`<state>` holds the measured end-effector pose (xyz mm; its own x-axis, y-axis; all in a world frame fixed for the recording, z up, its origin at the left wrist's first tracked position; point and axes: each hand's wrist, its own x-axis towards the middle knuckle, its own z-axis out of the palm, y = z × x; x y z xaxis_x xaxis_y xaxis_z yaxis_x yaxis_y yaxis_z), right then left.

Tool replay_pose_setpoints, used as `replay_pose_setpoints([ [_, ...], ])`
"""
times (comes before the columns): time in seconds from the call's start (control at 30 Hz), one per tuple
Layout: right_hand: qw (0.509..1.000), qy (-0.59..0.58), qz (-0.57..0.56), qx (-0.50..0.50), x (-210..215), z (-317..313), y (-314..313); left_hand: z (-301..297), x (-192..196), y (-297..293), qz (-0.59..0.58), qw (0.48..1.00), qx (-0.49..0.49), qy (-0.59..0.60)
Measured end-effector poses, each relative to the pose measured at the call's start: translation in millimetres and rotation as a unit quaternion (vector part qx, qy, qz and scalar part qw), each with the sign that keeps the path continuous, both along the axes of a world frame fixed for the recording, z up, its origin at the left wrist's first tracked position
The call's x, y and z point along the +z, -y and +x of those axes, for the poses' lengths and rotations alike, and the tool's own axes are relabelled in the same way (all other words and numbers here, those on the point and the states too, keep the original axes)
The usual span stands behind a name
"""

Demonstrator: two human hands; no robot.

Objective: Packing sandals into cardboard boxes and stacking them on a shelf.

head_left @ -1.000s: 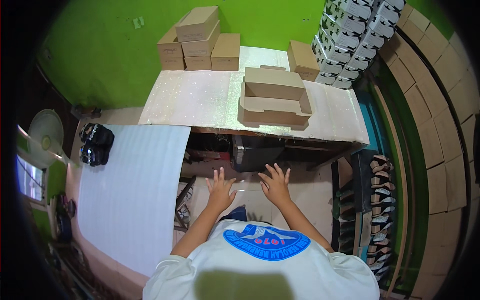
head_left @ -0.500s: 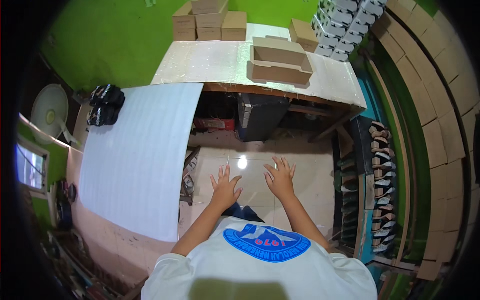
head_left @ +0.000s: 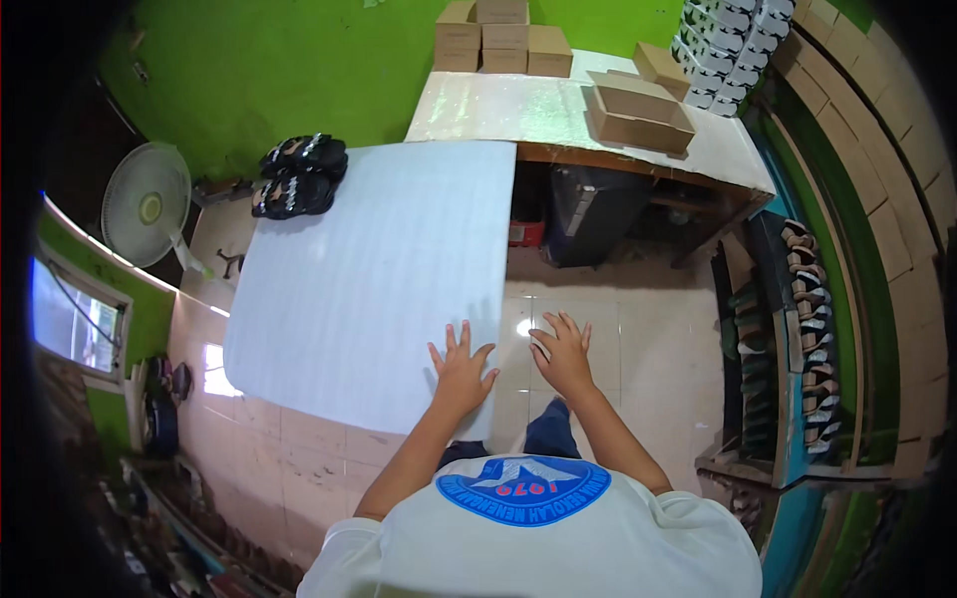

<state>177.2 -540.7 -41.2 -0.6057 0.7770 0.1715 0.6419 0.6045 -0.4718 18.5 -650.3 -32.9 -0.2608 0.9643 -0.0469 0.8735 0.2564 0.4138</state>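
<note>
The room has green walls [head_left: 299,75], a bright window [head_left: 78,317] and glossy floor tiles [head_left: 658,344].

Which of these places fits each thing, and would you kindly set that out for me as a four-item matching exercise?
Things:
1. Right hand
2. Black sandals
3. Open cardboard box
4. Electric fan

Places:
A. On the glittery tabletop
B. Beyond the left side of the white tabletop
C. Seen against the floor tiles
D. On the white tabletop's far-left corner

Pairs: 1-C, 2-D, 3-A, 4-B
</note>
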Motion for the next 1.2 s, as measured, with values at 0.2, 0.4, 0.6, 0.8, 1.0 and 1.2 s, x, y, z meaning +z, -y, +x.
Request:
replay_pose_setpoints([
  [0.2,0.999,0.009,0.0,0.031,1,-45,61,-73,-5,71,-0.032,0.998,0.062,-0.002],
  [0.4,0.997,0.041,-0.039,0.053,-13,-86,65,-120,-1,103,-0.042,0.992,0.123,0.005],
  [0.6,0.993,0.03,-0.032,0.111,-11,-167,68,-180,-4,129,-0.05,0.983,0.178,0.025],
  [0.8,0.986,0.076,-0.057,0.136,-16,-248,70,-296,-2,134,-0.027,0.976,0.213,0.037],
  [1.0,0.989,0.103,-0.032,0.096,-15,-365,31,-457,8,87,0.042,0.987,0.15,-0.03],
  [1.2,0.999,0.012,-0.025,0.026,0,-488,-29,-605,23,13,0.035,0.988,0.102,-0.113],
])
